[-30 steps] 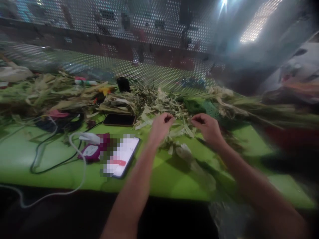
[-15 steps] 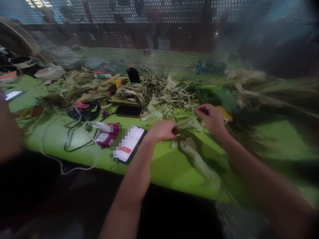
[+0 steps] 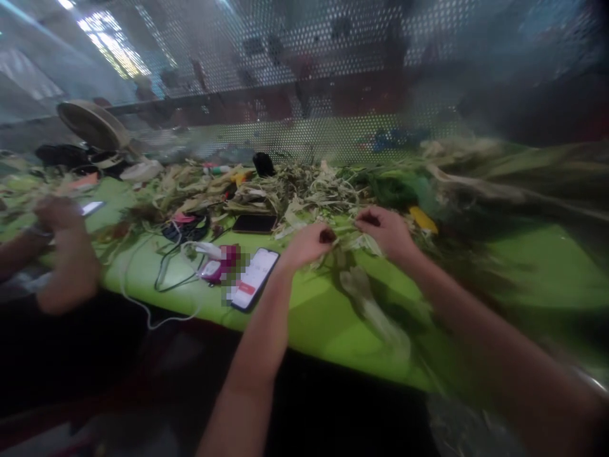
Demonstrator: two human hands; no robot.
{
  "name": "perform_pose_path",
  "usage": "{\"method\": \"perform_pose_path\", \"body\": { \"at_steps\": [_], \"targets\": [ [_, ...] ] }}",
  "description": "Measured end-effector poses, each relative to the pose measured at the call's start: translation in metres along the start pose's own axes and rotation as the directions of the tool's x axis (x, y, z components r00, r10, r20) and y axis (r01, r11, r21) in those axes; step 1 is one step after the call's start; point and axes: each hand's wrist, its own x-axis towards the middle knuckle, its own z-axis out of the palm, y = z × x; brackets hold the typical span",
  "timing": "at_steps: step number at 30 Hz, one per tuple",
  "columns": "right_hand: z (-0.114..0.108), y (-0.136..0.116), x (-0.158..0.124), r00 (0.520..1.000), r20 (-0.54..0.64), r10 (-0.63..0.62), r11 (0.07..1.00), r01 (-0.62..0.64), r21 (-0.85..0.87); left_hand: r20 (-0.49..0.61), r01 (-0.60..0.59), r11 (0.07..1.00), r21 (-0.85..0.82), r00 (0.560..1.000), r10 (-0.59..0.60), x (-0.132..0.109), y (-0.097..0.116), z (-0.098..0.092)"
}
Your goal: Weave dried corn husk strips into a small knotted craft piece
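Note:
My left hand (image 3: 311, 245) is closed in a pinch over the green table (image 3: 323, 324). To its right, my right hand (image 3: 386, 233) pinches too, thumb against the fingers. A thin pale-green leaf strip (image 3: 344, 232) runs between the two sets of fingertips, though blur softens where it is gripped. Just below the hands lies a pale bundle of dried husk (image 3: 373, 308), pointing toward the table's front edge. Behind them spreads a heap of dried leaf strips (image 3: 328, 187).
Left of my forearm lie a lit phone (image 3: 257, 273), a purple item (image 3: 216, 270) and a white cable (image 3: 124, 279). A dark phone (image 3: 254, 223) sits behind. A yellow object (image 3: 423, 219) is right of my hand. Another person's hand (image 3: 59, 212) is far left.
The view has swung left and tilted up, showing more of the other person. My hands have come closer together, the right one moving toward the left.

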Motion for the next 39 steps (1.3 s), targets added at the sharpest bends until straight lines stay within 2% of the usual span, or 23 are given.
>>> {"method": "perform_pose_path", "body": {
  "at_steps": [2, 4, 8, 14, 17, 19, 27, 32, 39],
  "targets": [
    [-0.001, -0.006, 0.001, 1.000, 0.000, 0.013, 0.997, -0.013, 0.077, -0.181, -0.015, 0.984, -0.175, 0.983, -0.017, 0.004, -0.003, 0.002],
    [-0.002, -0.013, 0.001, 1.000, 0.016, 0.023, 0.986, -0.026, 0.166, -0.305, -0.078, 0.932, -0.353, 0.952, -0.035, 0.008, -0.005, 0.006],
    [-0.003, -0.021, 0.001, 0.997, 0.034, 0.063, 0.969, -0.069, 0.238, -0.379, -0.161, 0.775, -0.611, 0.919, -0.108, 0.014, 0.000, 0.019],
    [-0.001, -0.019, 0.002, 0.998, 0.007, 0.059, 0.974, -0.059, 0.218, -0.286, -0.142, 0.541, -0.829, 0.939, -0.193, 0.017, 0.009, 0.038],
    [0.000, -0.019, 0.002, 0.999, -0.003, 0.039, 0.981, -0.038, 0.188, -0.222, -0.127, 0.400, -0.908, 0.954, -0.200, 0.017, 0.011, 0.043],
    [0.000, -0.019, 0.001, 1.000, -0.004, 0.029, 0.987, -0.028, 0.157, -0.184, -0.112, 0.337, -0.935, 0.965, -0.187, 0.017, 0.012, 0.044],
    [-0.004, -0.021, -0.001, 1.000, -0.012, -0.017, 1.000, 0.018, 0.025, -0.098, -0.053, 0.281, -0.958, 0.984, -0.146, 0.011, 0.017, 0.036],
    [-0.006, -0.022, 0.001, 0.998, 0.051, -0.024, 1.000, 0.025, -0.006, -0.093, -0.042, 0.278, -0.960, 0.980, -0.174, 0.011, 0.019, 0.038],
    [-0.009, -0.025, 0.001, 0.996, 0.086, -0.033, 0.997, 0.038, -0.060, -0.082, -0.039, 0.208, -0.977, 0.977, -0.199, 0.011, 0.025, 0.047]
  ]
}}
